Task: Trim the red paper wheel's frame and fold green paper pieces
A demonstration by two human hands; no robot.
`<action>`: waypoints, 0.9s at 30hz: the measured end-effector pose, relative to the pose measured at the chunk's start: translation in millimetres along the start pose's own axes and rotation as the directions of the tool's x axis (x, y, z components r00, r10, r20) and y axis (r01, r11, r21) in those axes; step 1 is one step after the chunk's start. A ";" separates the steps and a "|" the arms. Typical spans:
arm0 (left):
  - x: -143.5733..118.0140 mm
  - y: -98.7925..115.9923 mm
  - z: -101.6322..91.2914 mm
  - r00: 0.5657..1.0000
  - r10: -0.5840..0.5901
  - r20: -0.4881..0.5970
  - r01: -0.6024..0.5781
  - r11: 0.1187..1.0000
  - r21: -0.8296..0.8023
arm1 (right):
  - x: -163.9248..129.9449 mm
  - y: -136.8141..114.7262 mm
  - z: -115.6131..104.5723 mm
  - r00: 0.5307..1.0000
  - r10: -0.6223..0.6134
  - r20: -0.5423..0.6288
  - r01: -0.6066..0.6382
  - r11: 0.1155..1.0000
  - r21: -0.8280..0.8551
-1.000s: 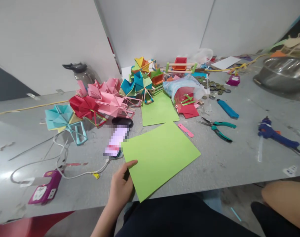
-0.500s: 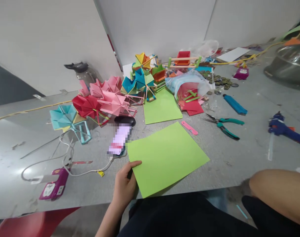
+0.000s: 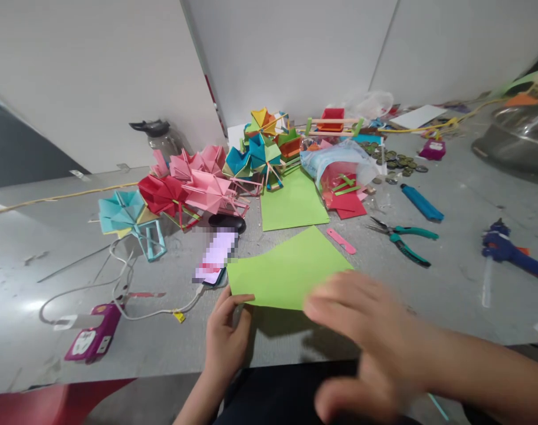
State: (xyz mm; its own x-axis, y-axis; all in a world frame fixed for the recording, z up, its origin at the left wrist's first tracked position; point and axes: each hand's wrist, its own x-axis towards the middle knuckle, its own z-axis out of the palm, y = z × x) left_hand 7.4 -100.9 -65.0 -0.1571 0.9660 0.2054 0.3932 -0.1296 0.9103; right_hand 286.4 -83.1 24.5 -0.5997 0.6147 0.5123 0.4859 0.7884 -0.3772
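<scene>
My left hand (image 3: 228,333) pinches the left edge of a green sheet of paper (image 3: 280,274), index finger on top and thumb below. The near part of this sheet curves up off the table. Over its right part reaches my right hand (image 3: 366,336), smeared by motion, thumb and fingers apart with nothing between them. Whether its fingertips touch the paper I cannot tell. Beyond the sheet lies more green paper (image 3: 293,203), with a pink cutter (image 3: 341,241) close to the right corner. A lit phone (image 3: 216,257) lies left of the sheet.
Folded paper models, pink (image 3: 209,192), red (image 3: 165,195) and light blue (image 3: 122,211), stand at the back left. Pliers (image 3: 404,239), a blue cutter (image 3: 422,202) and a glue gun (image 3: 510,245) lie to the right. A white cable (image 3: 151,311) runs to a purple power socket (image 3: 94,333).
My right hand has come in from the right over the green sheet. The sheet's near edge has risen and bent, while my left hand keeps its hold on the left edge.
</scene>
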 end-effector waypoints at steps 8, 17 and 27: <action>9.5 16.6 -4.8 0.933 -0.360 -0.025 0.299 0.809 -0.507 | 16.7 62.9 31.6 0.951 -0.096 0.295 -0.063 0.872 0.485; 53.1 27.7 -4.4 0.676 -0.487 0.553 0.729 0.551 -0.406 | 17.2 82.3 -1.5 0.880 -0.155 0.450 -0.224 0.699 0.679; 87.4 43.2 45.3 0.835 -0.218 0.505 0.461 0.777 -0.427 | 33.7 87.2 -7.2 0.881 0.282 0.380 -0.400 0.873 0.278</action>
State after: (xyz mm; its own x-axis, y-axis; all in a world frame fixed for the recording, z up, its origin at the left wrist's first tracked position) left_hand 51.8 -11.9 -24.0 0.2403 0.9481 -0.2084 -0.1540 0.2492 0.9561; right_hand 313.2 6.2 14.4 -0.6331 0.7724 0.0513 0.4871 0.4491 -0.7490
